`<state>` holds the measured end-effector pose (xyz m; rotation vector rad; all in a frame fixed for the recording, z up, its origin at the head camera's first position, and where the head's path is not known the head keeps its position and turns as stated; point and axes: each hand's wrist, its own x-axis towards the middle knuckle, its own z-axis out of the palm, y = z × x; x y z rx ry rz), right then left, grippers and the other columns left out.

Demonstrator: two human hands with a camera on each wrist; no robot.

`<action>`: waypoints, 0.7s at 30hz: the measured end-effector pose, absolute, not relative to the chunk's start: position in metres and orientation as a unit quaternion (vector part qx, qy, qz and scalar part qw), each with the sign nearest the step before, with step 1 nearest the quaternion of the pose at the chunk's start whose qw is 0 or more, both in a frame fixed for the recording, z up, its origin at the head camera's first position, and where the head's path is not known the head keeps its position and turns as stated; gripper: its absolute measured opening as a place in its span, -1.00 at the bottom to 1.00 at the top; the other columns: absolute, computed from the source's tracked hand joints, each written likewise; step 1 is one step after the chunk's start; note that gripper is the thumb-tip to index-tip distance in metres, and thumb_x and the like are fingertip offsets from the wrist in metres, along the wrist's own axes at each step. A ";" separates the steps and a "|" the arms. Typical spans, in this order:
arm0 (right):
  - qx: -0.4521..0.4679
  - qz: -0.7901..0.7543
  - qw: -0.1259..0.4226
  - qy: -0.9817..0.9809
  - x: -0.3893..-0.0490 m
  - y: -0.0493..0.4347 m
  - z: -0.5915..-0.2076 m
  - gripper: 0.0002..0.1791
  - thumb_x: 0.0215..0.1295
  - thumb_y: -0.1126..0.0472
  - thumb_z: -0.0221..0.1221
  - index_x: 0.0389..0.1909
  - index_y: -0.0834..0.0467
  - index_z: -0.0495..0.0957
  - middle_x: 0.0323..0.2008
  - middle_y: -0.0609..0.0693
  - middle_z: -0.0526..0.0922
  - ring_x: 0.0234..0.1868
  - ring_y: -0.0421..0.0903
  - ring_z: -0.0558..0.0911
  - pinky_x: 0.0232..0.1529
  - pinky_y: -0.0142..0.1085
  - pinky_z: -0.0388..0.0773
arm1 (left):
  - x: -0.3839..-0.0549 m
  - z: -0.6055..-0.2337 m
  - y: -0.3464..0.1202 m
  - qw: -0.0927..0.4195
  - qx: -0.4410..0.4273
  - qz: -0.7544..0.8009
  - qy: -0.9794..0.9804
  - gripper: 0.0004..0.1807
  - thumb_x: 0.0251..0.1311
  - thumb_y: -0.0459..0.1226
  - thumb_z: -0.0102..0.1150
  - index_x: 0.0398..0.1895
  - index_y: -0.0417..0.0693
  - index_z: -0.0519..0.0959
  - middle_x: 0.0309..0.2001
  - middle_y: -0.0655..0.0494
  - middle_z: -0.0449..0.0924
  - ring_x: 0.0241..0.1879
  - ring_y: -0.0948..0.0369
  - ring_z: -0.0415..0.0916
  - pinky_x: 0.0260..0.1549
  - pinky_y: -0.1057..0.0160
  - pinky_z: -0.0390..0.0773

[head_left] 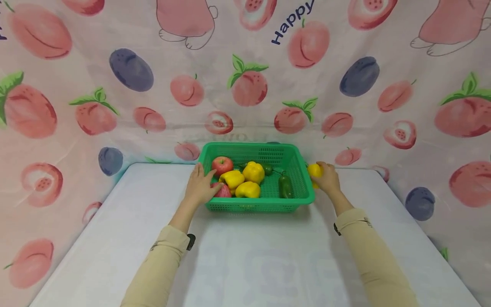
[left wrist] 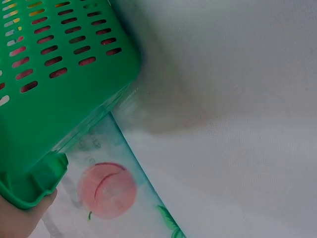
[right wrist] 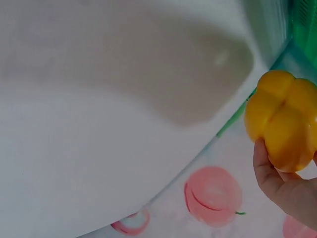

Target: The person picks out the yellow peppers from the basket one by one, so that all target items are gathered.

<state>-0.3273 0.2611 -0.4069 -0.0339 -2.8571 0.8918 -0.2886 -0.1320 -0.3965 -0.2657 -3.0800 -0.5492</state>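
A green plastic basket [head_left: 256,205] stands toward the back of the white table. My left hand [head_left: 199,185] grips its left rim, with the thumb over the inside; in the left wrist view that hand [left wrist: 22,218] shows at the rim's corner. Just outside the right end, my right hand [head_left: 327,177] holds a yellow bell pepper [right wrist: 285,121], its fingers around the lower part. Inside the basket lie several yellow bell peppers [head_left: 248,189], a red apple [head_left: 222,166], a pinkish-red fruit [head_left: 222,190] partly under the left thumb, and dark green peppers [head_left: 285,186].
The white table [head_left: 261,256] extends in front of the basket and to both sides. Behind its back edge hangs a pink cloth [head_left: 238,42] printed with peaches and plums. Both forearms reach in from the front.
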 end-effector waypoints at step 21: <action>-0.019 0.283 0.029 -0.958 -0.337 0.262 -0.425 -0.34 0.22 0.27 0.09 0.30 0.46 0.15 0.26 0.54 0.16 0.26 0.42 0.24 0.26 0.20 0.23 | -0.289 -0.396 -0.135 -0.006 -0.081 -0.174 -0.981 -0.31 0.29 0.12 -0.07 0.35 -0.10 0.29 0.44 -0.42 -0.31 0.47 -0.21 -0.37 0.44 -0.10 -0.20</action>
